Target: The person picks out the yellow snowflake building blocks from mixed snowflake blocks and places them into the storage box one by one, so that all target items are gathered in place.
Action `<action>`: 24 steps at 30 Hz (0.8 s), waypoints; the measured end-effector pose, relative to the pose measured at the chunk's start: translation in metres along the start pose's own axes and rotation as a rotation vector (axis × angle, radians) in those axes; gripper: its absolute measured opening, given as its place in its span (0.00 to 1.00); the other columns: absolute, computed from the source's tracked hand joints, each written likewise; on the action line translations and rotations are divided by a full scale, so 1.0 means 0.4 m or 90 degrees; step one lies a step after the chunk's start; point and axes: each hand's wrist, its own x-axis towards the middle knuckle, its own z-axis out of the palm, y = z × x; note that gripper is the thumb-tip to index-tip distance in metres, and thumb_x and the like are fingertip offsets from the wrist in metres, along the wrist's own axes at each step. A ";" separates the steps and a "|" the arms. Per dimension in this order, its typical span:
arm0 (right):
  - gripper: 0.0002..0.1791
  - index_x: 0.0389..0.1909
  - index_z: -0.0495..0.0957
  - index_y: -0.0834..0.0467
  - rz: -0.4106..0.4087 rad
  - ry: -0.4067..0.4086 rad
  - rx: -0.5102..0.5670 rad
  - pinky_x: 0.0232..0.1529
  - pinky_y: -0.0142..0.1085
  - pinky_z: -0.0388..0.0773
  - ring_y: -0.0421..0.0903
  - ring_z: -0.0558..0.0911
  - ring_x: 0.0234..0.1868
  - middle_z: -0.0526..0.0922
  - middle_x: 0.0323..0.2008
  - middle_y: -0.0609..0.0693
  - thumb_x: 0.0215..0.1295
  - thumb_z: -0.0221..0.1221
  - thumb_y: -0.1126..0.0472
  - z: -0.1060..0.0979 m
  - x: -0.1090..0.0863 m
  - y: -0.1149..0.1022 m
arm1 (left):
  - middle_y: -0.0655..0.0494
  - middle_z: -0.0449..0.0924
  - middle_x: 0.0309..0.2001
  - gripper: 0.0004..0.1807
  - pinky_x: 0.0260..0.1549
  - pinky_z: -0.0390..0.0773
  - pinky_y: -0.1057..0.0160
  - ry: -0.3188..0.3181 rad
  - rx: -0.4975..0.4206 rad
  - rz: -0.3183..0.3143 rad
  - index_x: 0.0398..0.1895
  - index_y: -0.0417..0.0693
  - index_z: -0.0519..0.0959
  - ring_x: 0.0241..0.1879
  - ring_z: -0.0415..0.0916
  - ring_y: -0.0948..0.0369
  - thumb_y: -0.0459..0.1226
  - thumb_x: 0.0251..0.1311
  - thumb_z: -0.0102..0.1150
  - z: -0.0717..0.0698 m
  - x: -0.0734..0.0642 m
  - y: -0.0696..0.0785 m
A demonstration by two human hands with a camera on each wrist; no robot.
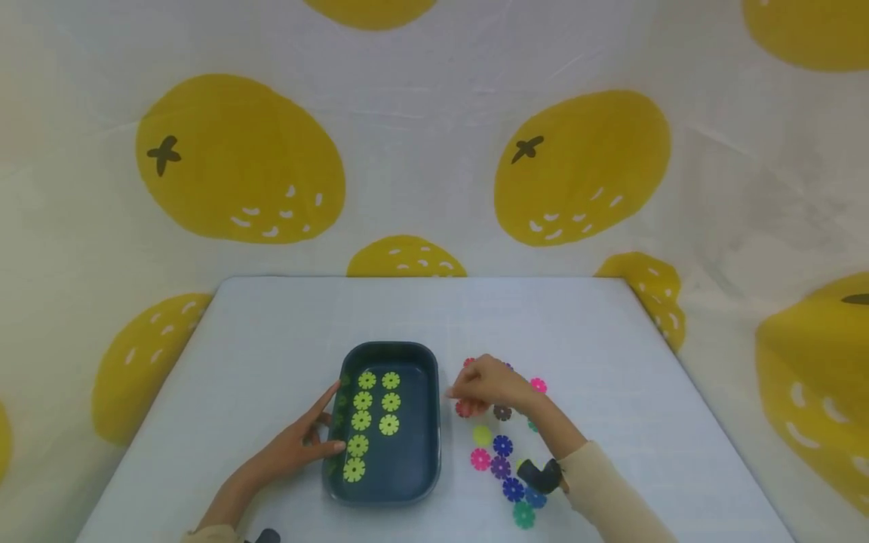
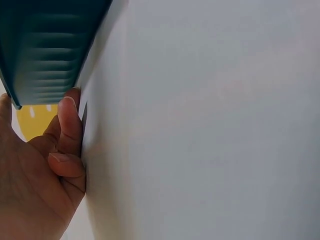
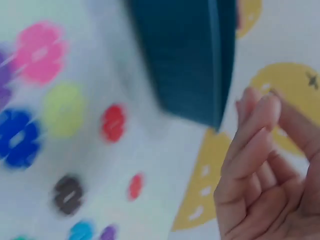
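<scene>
A dark teal rectangular tray holds several yellow-green notched plastic discs, laid flat in two columns with the left one longer. My left hand rests at the tray's left side, its outstretched index finger and thumb touching the rim. In the left wrist view the other fingers are bent low beside the tray wall. To the tray's right, my right hand hovers above loose discs. Its fingers are loosely bent with the thumb near the fingertips, and no disc shows between them.
Several loose notched discs lie right of the tray, among them a yellow one, a pink one, a dark blue one, a green one and a brown one. The white table meets a fruit-patterned cloth behind.
</scene>
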 end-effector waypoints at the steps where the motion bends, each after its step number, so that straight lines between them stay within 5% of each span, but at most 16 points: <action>1: 0.11 0.34 0.87 0.58 -0.009 -0.016 -0.011 0.27 0.36 0.79 0.46 0.79 0.20 0.83 0.22 0.51 0.65 0.65 0.54 -0.007 -0.007 0.024 | 0.47 0.72 0.55 0.54 0.32 0.69 0.65 0.000 -0.002 -0.004 0.80 0.72 0.43 0.33 0.68 0.62 0.51 0.58 0.68 0.000 -0.001 0.002; 11: 0.17 0.50 0.84 0.50 -0.106 -0.066 -0.148 0.31 0.31 0.71 0.41 0.72 0.27 0.75 0.27 0.45 0.59 0.70 0.59 -0.001 -0.061 0.190 | 0.47 0.71 0.54 0.53 0.31 0.69 0.64 -0.001 -0.006 -0.012 0.80 0.73 0.42 0.34 0.68 0.61 0.51 0.59 0.68 -0.002 -0.005 0.015; 18: 0.17 0.49 0.83 0.42 -0.091 -0.049 -0.219 0.39 0.33 0.75 0.38 0.73 0.35 0.77 0.37 0.39 0.59 0.69 0.60 0.023 -0.065 0.215 | 0.46 0.71 0.55 0.53 0.33 0.69 0.64 -0.005 -0.017 -0.008 0.80 0.71 0.42 0.34 0.68 0.61 0.51 0.59 0.68 -0.001 -0.003 0.016; 24: 0.20 0.50 0.82 0.38 -0.100 -0.061 -0.259 0.39 0.30 0.76 0.37 0.74 0.38 0.73 0.36 0.38 0.58 0.70 0.59 0.022 -0.058 0.217 | 0.46 0.71 0.55 0.53 0.32 0.69 0.65 -0.004 -0.018 -0.010 0.80 0.71 0.42 0.34 0.68 0.61 0.50 0.59 0.68 -0.001 -0.007 0.019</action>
